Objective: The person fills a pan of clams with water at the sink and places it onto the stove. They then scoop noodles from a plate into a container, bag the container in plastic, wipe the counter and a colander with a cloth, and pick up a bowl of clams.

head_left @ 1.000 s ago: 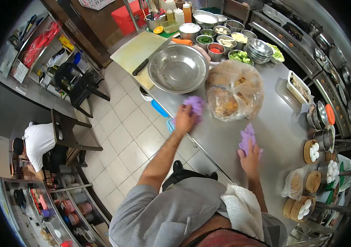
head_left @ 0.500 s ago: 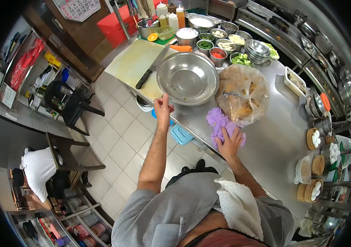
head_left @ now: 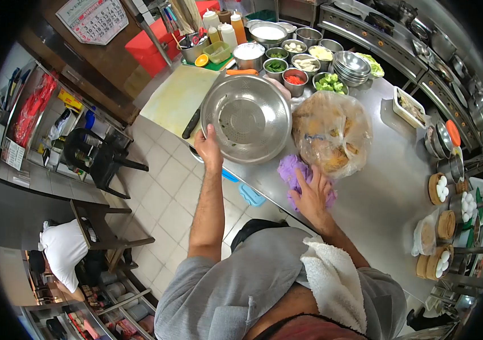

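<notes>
A wide metal colander (head_left: 246, 113) with a perforated bottom stands at the near edge of the steel table, partly over the cutting board (head_left: 174, 96). My left hand (head_left: 208, 148) grips its near left rim, thumb on the inside. My right hand (head_left: 312, 198) rests with fingers spread on a crumpled purple bundle (head_left: 291, 173); whether it is cloth or thin plastic, I cannot tell. Touching that bundle is a large clear plastic bag (head_left: 332, 133) of brownish food. Left of the colander lies a knife, its black handle (head_left: 192, 123) pointing toward me.
Metal bowls of cut vegetables (head_left: 295, 81) line the back, beside stacked steel bowls (head_left: 350, 68) and sauce bottles (head_left: 228, 35). A white tray (head_left: 409, 109) sits at the right, with eggs in baskets (head_left: 441, 188) nearer. Someone in a white shirt (head_left: 66, 252) bends down at lower left.
My left hand has gone from beside the colander to gripping its rim, and the colander has shifted slightly left toward me. My right hand stays on the purple bundle, fingers now more bent.
</notes>
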Tool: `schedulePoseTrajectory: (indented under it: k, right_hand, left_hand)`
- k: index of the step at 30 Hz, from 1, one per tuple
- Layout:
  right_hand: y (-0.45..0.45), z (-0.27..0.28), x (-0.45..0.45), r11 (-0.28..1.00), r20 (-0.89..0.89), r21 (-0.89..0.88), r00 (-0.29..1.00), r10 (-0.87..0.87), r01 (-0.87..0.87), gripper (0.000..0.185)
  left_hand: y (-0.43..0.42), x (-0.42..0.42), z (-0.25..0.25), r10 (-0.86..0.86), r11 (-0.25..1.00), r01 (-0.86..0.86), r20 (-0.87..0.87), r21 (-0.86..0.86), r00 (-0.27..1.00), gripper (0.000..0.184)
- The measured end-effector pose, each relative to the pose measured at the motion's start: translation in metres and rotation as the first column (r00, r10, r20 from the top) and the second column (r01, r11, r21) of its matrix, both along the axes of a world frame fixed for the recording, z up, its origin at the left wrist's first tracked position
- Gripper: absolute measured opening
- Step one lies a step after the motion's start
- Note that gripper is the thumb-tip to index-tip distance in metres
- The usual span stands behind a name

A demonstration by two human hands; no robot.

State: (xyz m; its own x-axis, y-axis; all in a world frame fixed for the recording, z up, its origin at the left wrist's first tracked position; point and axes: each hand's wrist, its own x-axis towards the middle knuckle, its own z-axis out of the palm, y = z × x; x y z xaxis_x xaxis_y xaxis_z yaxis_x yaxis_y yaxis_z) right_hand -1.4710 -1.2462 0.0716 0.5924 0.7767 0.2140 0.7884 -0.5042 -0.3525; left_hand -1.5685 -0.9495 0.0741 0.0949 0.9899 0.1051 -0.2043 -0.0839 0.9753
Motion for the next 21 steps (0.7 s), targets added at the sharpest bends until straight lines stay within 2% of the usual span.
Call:
schedulePoseTrajectory:
  k: [1,2,3,4,5,6,7,9,10,11,13,14,15,16,18,20,21]
  right_hand:
    - [0.006,0.002,0.000,0.996,0.046,0.090,0.999,0.004,-0.008,0.063]
    - [0.009,0.003,-0.003,0.985,0.084,0.172,0.996,0.000,-0.015,0.066]
    - [0.014,0.003,0.001,0.987,0.071,0.160,0.997,-0.013,0.002,0.066]
    - [0.021,0.003,0.009,0.986,-0.036,0.162,0.999,0.039,-0.032,0.067]
    - [0.026,0.004,0.015,0.984,-0.142,0.170,0.986,0.084,-0.059,0.068]
    - [0.031,0.010,0.012,0.996,-0.062,0.009,0.995,0.084,-0.083,0.066]
    - [0.033,-0.001,0.008,0.998,-0.068,-0.001,0.996,0.059,-0.059,0.066]
    - [0.048,-0.035,0.006,0.968,0.106,-0.240,0.989,0.101,-0.073,0.068]
    - [0.057,-0.041,0.009,0.961,0.011,-0.276,0.999,0.043,-0.038,0.057]
    - [0.061,-0.049,0.016,0.963,0.023,-0.268,0.999,0.035,-0.028,0.057]
    - [0.060,-0.055,0.024,0.999,-0.022,0.008,0.999,0.031,-0.031,0.046]
    - [0.055,-0.051,0.029,0.949,-0.206,0.315,0.975,0.084,-0.015,0.037]
    - [0.052,-0.028,0.027,0.899,-0.324,0.425,0.945,0.040,0.108,0.038]
    - [0.048,0.001,0.021,0.827,-0.447,0.507,0.895,0.012,0.242,0.039]
    - [0.056,0.066,0.017,0.558,-0.664,0.663,0.736,0.130,0.499,0.044]
    - [0.074,0.115,0.021,0.420,-0.677,0.724,0.681,0.280,0.548,0.049]
    - [0.090,0.126,0.029,0.423,-0.602,0.771,0.763,0.237,0.476,0.049]
  left_hand:
    - [0.005,0.001,0.007,-0.002,1.000,0.002,-0.001,0.000,1.000,0.021]
    - [0.008,0.001,0.012,0.012,1.000,-0.012,0.089,-0.005,0.996,0.019]
    - [0.009,0.003,0.021,0.021,1.000,-0.019,0.174,-0.018,0.984,0.018]
    - [0.002,0.004,0.037,-0.029,0.999,0.032,0.290,-0.006,0.957,0.017]
    - [0.007,0.004,0.035,-0.045,0.998,0.055,0.275,-0.028,0.960,0.017]
    - [0.016,0.005,0.038,-0.048,0.999,0.046,0.244,0.016,0.969,0.018]
    - [0.023,0.007,0.043,-0.050,0.997,0.036,0.219,0.068,0.974,0.019]
    - [0.028,0.012,0.043,-0.096,0.995,0.081,0.291,0.064,0.952,0.019]
    - [0.036,0.012,0.041,-0.125,0.992,0.116,0.290,0.045,0.949,0.018]
    - [0.045,0.013,0.039,-0.151,0.988,0.149,0.292,0.030,0.944,0.018]
    - [0.055,0.014,0.039,-0.152,0.988,0.149,0.271,0.030,0.951,0.018]
    - [0.064,0.014,0.029,-0.193,0.981,0.193,0.269,0.025,0.944,0.017]
    - [0.071,0.014,0.024,-0.230,0.972,0.235,0.266,0.016,0.936,0.017]
    - [0.072,0.015,0.025,-0.249,0.966,0.259,0.281,0.001,0.927,0.016]
    - [0.075,0.019,0.022,-0.284,0.954,0.300,0.277,-0.013,0.918,0.015]
    - [0.074,0.024,0.017,-0.355,0.927,0.374,0.285,-0.014,0.890,0.013]
    - [0.067,0.028,0.024,-0.369,0.921,0.388,0.289,-0.011,0.883,0.013]
